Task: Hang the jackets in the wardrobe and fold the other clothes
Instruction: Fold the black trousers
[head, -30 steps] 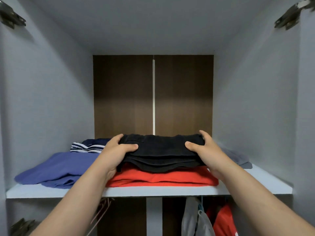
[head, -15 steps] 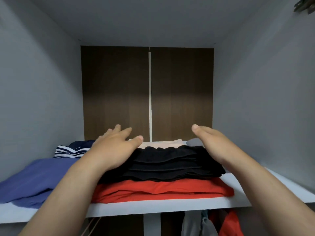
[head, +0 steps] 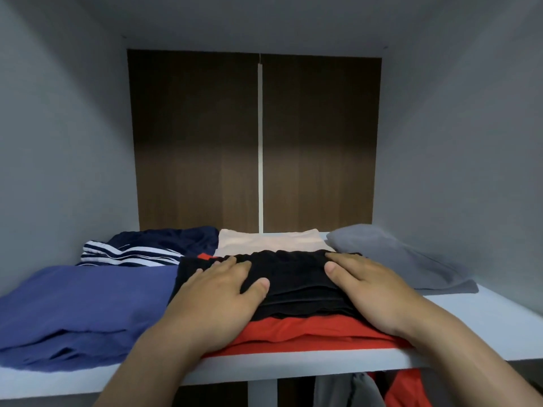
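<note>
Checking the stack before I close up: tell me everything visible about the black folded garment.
The black folded garment is soft-looking dark cloth in several layers, edges showing at the front. It lies flat atop a folded red garment on the shelf. The left hand and right hand press flat on its two ends, fingers straight.

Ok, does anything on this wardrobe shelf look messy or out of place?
Mostly tidy, but the grey garment on the right of the shelf lies lumpy and slanted, unlike the squarely folded black garment in the middle.
</note>
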Available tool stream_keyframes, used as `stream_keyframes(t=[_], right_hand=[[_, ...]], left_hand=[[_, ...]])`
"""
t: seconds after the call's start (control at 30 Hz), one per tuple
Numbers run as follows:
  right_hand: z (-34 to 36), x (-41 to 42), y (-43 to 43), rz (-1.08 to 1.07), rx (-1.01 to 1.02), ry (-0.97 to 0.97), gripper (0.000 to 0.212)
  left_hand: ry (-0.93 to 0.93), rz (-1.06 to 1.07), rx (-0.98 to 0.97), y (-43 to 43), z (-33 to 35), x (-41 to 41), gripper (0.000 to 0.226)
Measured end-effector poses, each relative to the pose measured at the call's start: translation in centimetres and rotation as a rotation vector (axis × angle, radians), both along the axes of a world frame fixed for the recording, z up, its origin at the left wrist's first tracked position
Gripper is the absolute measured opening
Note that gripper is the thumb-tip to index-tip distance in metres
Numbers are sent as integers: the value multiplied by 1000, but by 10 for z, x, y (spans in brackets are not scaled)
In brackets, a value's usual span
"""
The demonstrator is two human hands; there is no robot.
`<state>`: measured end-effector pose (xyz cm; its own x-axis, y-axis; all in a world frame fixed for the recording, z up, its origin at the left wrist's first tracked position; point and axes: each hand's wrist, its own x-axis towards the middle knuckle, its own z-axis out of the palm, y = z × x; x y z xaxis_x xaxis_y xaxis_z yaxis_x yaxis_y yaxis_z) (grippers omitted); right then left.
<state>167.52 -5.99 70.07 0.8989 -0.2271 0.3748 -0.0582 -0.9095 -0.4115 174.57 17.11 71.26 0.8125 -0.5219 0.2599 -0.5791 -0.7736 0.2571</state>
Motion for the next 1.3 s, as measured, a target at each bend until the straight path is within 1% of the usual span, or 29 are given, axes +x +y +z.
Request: stream_keyframes(t=[0.1, 0.27, 0.47, 0.57, 0.63, 0.73, 0.83, 0.9, 1.03, 1.17, 1.3], right_hand=[[-3, -2, 0, -2, 13, -61, 58], [-3, -8, 1, 21, 145, -130, 45], [-4, -9, 4, 1, 166, -165, 39], [-6, -8, 4, -20, 148, -179, 37], [-7, -8, 5, -29, 125, -197, 37], [-9, -9, 7, -54, 40, -232, 47], [-14, -18, 10, -129, -57, -277, 46], [-21, -34, 14, -187, -112, -274, 52], [-34, -83, 21, -251, -194, -141, 62], [-37, -145, 24, -312, -257, -93, 58], [-49, -222, 26, -394, -277, -60, 59]], left_hand=[[-53, 5, -40, 1, -4, -1, 57], [-96, -7, -145, 4, -12, 6, 59], [-120, -33, -159, 5, -17, 13, 60], [-160, -48, -160, 4, -20, 16, 61], [-170, -51, -159, 5, -22, 17, 67], [-204, -65, -168, 6, -20, 15, 79], [-255, -79, -177, 6, -21, 11, 76], [-296, -111, -187, 8, -22, 7, 71], [-312, -222, -238, 12, -24, -16, 68], [-285, -314, -316, 9, -29, -54, 63], [-196, -433, -355, -11, -43, -108, 55]])
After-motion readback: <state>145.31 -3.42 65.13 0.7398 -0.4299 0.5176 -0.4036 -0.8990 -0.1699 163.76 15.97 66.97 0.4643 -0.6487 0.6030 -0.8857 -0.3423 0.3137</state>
